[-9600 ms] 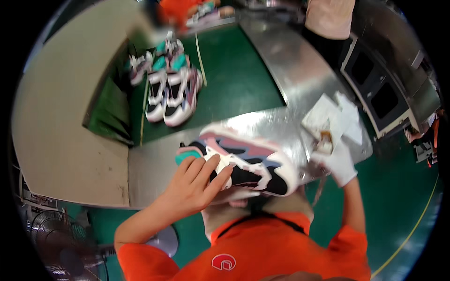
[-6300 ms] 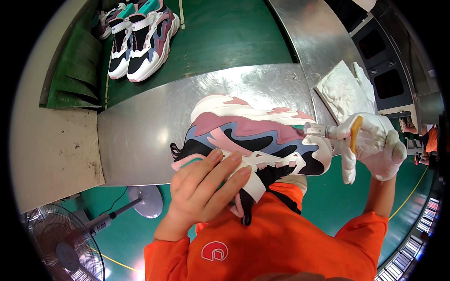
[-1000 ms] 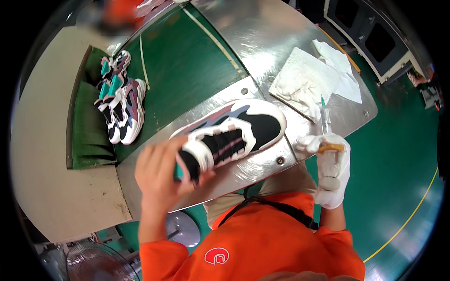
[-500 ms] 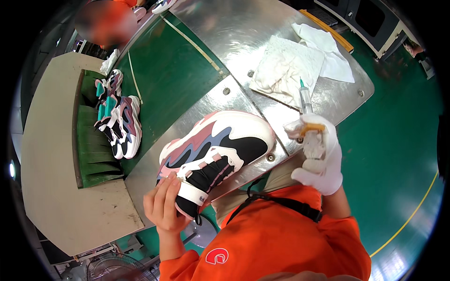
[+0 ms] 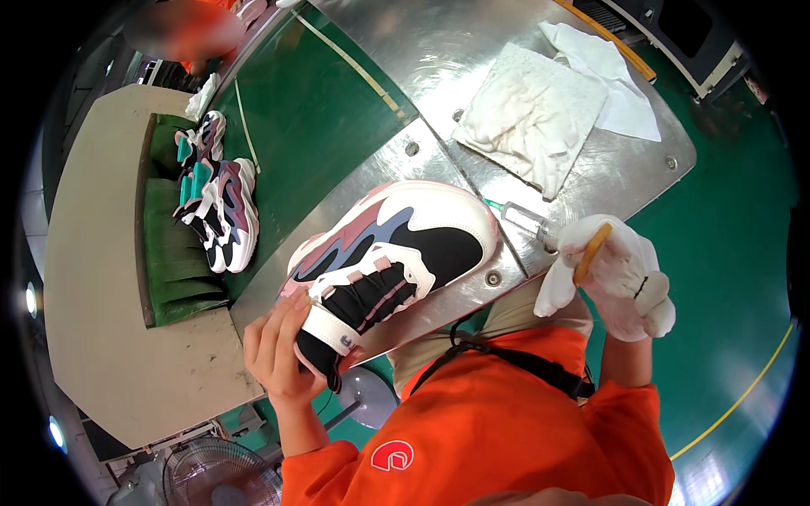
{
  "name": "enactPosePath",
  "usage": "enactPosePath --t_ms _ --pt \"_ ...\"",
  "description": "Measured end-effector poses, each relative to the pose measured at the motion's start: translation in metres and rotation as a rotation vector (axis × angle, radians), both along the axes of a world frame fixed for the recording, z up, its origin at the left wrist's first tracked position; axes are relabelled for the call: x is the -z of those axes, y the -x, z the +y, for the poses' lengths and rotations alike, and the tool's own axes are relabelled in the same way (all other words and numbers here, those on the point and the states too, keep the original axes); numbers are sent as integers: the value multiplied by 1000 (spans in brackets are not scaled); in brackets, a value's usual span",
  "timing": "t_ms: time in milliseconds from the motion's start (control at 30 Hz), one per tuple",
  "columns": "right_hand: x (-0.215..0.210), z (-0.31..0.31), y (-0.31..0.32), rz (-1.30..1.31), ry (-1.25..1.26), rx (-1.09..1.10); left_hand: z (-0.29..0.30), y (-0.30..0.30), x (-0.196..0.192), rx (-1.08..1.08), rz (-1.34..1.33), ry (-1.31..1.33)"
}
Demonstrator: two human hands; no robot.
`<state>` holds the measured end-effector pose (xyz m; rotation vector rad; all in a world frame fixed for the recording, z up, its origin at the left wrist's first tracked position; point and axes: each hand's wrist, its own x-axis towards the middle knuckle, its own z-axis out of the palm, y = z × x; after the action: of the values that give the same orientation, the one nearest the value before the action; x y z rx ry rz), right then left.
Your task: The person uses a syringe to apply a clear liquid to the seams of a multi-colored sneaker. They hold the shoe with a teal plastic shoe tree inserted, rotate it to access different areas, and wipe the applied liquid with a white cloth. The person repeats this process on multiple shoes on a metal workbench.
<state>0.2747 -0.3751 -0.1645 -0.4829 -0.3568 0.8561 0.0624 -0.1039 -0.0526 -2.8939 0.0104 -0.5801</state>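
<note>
Right gloved hand [image 5: 609, 274] is now swinging the syringe [image 5: 527, 221] leftward; a half-second ago it was pointing at the folded towel [image 5: 531, 114]. Green tip is now sitting just beside the toe, likely putting the sole edge within reach. Left hand [image 5: 283, 347] is gripping the chunky sneaker [image 5: 384, 261] by its heel collar; right is grasping the syringe. Sneaker is lying tilted along the steel bench's [image 5: 641, 181] near edge, collar seemingly overhanging; bare metal is lying beyond the toe.

Left hand [image 5: 284, 348] and gloved right hand [image 5: 609, 274] form 2 grips.
</note>
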Motion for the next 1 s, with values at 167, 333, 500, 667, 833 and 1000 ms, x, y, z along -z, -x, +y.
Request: enactPosePath --t_ms 167,333,500,667,833,1000 --pt "-4 3 -5 12 51 -61 0 -2 3 -2 0 15" --pt "3 1 -12 -33 47 -105 -3 -4 2 -1 1 3" --pt "6 -7 -10 -49 54 -98 -1 -2 4 4 10 -9" --pt "5 -13 -7 -89 160 -34 -1 -2 6 0 0 0" --pt "-7 -15 -5 -113 318 -37 -5 -4 3 -5 -5 9" --pt "-1 -13 0 -135 114 36 -8 -6 5 -1 -20 11"
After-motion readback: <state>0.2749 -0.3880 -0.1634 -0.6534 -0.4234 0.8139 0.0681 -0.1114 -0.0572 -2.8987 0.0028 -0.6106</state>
